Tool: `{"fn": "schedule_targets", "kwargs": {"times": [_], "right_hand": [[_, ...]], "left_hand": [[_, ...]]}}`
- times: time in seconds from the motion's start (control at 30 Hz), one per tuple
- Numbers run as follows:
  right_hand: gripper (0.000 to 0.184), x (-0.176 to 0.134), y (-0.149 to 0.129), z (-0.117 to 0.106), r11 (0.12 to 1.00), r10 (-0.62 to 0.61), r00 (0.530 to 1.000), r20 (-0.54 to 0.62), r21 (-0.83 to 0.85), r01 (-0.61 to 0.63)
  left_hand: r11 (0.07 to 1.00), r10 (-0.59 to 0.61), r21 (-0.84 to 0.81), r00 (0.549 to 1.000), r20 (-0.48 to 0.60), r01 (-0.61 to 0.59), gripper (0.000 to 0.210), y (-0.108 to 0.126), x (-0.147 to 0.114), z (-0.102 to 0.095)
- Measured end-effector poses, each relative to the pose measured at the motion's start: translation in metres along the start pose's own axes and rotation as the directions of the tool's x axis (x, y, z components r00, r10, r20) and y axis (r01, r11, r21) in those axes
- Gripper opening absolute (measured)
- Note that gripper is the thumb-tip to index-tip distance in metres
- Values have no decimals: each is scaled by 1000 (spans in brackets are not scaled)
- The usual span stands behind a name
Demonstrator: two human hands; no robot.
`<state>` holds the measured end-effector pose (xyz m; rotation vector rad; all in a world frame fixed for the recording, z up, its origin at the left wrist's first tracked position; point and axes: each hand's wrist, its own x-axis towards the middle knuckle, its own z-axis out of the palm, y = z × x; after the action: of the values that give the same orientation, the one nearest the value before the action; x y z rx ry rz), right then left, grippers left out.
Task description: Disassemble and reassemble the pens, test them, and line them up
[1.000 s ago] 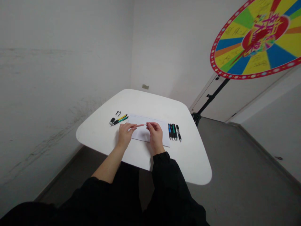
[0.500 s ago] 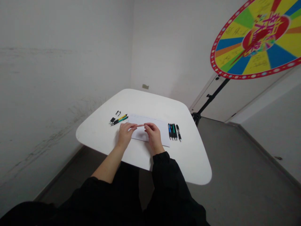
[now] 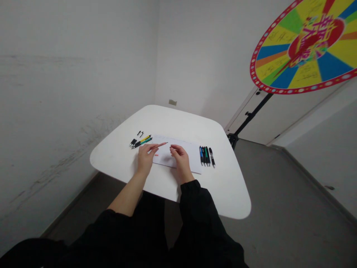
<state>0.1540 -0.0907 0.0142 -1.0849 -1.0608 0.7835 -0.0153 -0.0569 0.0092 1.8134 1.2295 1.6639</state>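
Note:
My left hand (image 3: 145,156) is closed around a slim pink pen barrel (image 3: 161,144), which points to the right over the white paper (image 3: 174,140). A thin dark tip (image 3: 166,142) stands out of the barrel's right end. Just to the right, my right hand (image 3: 180,156) has its thumb and fingers pinched together, apart from the barrel. Whatever it may hold is too small to make out. Under my left fingers a short pink strip (image 3: 156,155) shows against the paper; I cannot tell what it is.
Left of the paper lie a yellow pen (image 3: 146,138), a green pen (image 3: 145,142), black pen parts (image 3: 133,142) and small black bits (image 3: 140,133). Several pens (image 3: 205,156) are lined up at right on the white table (image 3: 228,190). A colourful prize wheel (image 3: 304,48) stands beyond.
My hands have come apart. The pink barrel, held between both before, now stays in my left hand, tilted up to the right with its dark tip showing.

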Motion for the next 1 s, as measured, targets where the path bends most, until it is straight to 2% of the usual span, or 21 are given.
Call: {"fn": "schedule_targets", "kwargs": {"times": [0.07, 0.17, 0.27, 0.37, 0.53, 1.0], "right_hand": [[22, -2, 2, 1, 975, -105, 994, 39, -193, 111], [19, -6, 6, 4, 822, -254, 942, 217, -465, 329], [26, -10, 8, 11, 635, -299, 848, 438, -572, 519], [31, -13, 8, 19, 508, -276, 777, 566, -600, 618], [29, -15, 4, 25, 404, -221, 755, 618, -646, 647], [20, -14, 3, 24, 321, -183, 751, 634, -684, 655]], "left_hand": [[1000, -8, 6, 999, -31, 8, 9, -2, 1, -1], [1000, -26, -7, 997, -69, 26, 9, -5, 2, -2], [999, -35, -26, 995, -95, 33, 10, -8, 2, -1], [999, -37, -27, 994, -106, 34, 10, -9, 2, -1], [999, -47, -19, 995, -90, 45, 11, -10, 1, 0], [998, -51, -45, 995, -82, 47, 11, -13, 1, 2]]}}
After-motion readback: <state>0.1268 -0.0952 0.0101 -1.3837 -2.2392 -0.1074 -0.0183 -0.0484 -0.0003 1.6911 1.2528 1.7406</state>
